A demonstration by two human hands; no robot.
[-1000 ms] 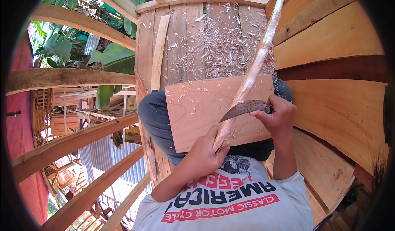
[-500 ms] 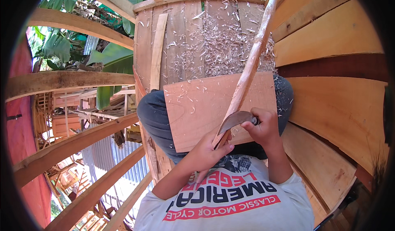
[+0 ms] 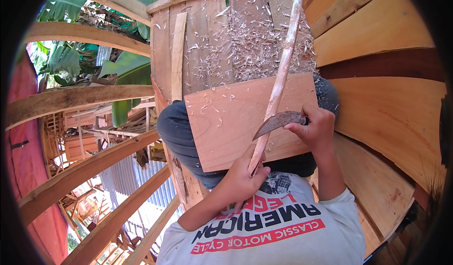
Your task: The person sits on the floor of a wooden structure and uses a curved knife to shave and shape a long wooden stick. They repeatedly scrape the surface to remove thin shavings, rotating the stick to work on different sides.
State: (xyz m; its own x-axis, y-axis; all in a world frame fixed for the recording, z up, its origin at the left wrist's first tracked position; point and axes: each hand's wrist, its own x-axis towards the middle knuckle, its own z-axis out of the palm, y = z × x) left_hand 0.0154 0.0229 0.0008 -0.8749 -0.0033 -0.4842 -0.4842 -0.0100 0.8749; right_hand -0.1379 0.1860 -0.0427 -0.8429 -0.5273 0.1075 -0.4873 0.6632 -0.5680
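Note:
A long, peeled wooden stick (image 3: 282, 69) slants up and away from my lap. My left hand (image 3: 244, 172) is wrapped round its near end, close to my shirt. In my right hand (image 3: 315, 126) is the dark handle of a knife with a broad curved blade (image 3: 281, 120). The blade lies across the stick a short way above my left hand, its tip pointing left. Beneath them a flat wooden board (image 3: 226, 123) rests over my crossed legs, with a few shavings on it. Most of the knife handle is hidden in my fingers.
Curled wood shavings (image 3: 257, 38) cover the plank floor (image 3: 198, 43) ahead. A loose wooden strip (image 3: 178, 53) lies on the left. Plank walling (image 3: 382, 104) rises close on my right; open wooden rails (image 3: 89, 168) run along my left, with corrugated sheets (image 3: 127, 180) below.
The knife has moved up along the stick, away from my left hand, and my right hand has risen with it. The stick stands a little more upright.

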